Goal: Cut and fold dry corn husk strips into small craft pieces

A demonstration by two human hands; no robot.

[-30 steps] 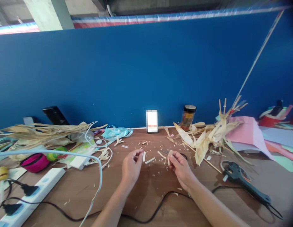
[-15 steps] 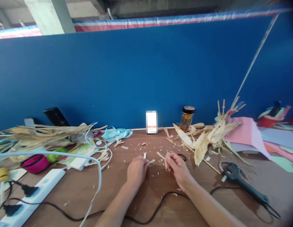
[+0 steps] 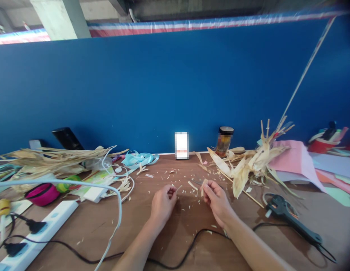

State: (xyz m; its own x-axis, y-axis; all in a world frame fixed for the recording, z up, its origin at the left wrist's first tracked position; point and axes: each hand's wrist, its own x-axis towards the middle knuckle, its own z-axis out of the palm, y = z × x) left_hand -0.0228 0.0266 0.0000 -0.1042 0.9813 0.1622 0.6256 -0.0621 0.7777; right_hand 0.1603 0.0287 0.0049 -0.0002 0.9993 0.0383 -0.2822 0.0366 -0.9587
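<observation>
My left hand point(image 3: 163, 203) is closed in a pinch on a thin pale strip point(image 3: 179, 188) that sticks out to the right of the fingertips. My right hand point(image 3: 217, 201) pinches a small folded piece of dried corn husk point(image 3: 203, 187) between thumb and fingers. The hands are apart, both just above the brown table point(image 3: 152, 244). Between them lie narrow husk strips point(image 3: 192, 185) and many tiny pale scraps. A dark, slim tool lies partly hidden behind my right hand; its kind is unclear.
At right are a husk bundle point(image 3: 252, 163), a hot glue gun point(image 3: 293, 218) and coloured paper point(image 3: 292, 160). A lidded jar point(image 3: 224, 142) and a lit phone point(image 3: 181, 145) stand by the blue partition point(image 3: 163, 86). Left are a power strip point(image 3: 55, 222), blue ribbon point(image 3: 139, 159) and cables.
The upright pale piece at my left fingertips no longer shows, and the strip there now points upward. My right hand has moved slightly right and away from the left with the husk piece.
</observation>
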